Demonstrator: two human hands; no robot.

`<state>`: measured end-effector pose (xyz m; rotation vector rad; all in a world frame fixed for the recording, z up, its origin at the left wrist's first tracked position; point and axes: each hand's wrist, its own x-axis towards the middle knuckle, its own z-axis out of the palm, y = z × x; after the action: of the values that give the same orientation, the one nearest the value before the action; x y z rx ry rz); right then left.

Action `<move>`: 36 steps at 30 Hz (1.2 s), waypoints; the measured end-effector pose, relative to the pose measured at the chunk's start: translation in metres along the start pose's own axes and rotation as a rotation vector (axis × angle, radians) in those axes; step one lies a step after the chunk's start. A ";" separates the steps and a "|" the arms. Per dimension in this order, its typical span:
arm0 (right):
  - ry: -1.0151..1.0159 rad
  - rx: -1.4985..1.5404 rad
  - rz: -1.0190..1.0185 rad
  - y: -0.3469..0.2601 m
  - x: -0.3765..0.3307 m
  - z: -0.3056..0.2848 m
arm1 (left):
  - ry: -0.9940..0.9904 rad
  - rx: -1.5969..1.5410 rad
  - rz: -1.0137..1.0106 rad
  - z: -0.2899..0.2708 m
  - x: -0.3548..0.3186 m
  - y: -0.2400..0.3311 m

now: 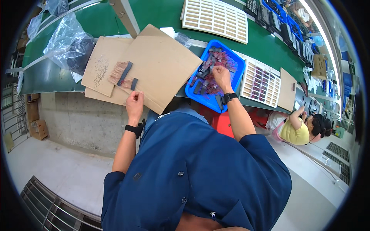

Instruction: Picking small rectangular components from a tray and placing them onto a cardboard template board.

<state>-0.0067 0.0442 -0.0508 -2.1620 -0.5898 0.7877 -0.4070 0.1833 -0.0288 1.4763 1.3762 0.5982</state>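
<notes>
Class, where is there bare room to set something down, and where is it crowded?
Free: the cardboard between the dark strips and blue tray; the green bench between the metal post and rear white grid. Crowded: that tray, heaped with wired parts.

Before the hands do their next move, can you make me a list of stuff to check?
1. Left hand at the cardboard: ok.
2. Right hand over the blue basket: ok.
3. Dark strips lying on the cardboard: ok.
4. Wired parts in the basket lined up: not ok, they're jumbled.
5. Cardboard all on the green table: not ok, a corner sticks out.
6. Something pinched in either hand: cannot tell.
</notes>
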 end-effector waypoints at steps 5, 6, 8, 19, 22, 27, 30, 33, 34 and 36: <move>0.199 -0.365 -0.422 -0.015 0.038 -0.020 | -0.224 0.035 0.216 0.046 0.005 0.041; 0.171 -0.394 -0.542 -0.014 0.049 -0.022 | -0.224 0.035 0.216 0.057 0.006 0.054; 0.131 -0.419 -0.671 -0.015 0.057 -0.023 | -0.314 0.057 0.286 0.079 0.007 0.077; -0.257 -1.003 -0.967 -0.027 0.072 -0.015 | -0.380 0.181 0.406 0.153 0.007 0.085; -0.325 -0.962 -1.018 -0.026 0.077 -0.018 | -0.372 0.209 0.398 0.159 0.008 0.080; -0.402 -0.912 -1.109 -0.037 0.079 -0.025 | -0.336 0.189 0.439 0.177 0.014 0.073; -0.426 -0.903 -1.184 -0.064 0.071 -0.031 | -0.255 0.193 0.572 0.191 0.022 0.078; -0.481 -0.875 -1.201 -0.098 0.058 -0.036 | -0.119 0.268 0.778 0.202 0.027 0.091; -0.515 -0.857 -1.169 -0.110 0.052 -0.035 | -0.096 0.234 0.760 0.205 0.028 0.098; -0.562 -0.826 -1.157 -0.127 0.042 -0.021 | -0.055 0.217 0.733 0.194 0.033 0.099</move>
<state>0.0167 0.1380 0.0443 -1.6691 -2.4827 0.4696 -0.1872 0.1652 -0.0257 2.1718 0.8444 0.8656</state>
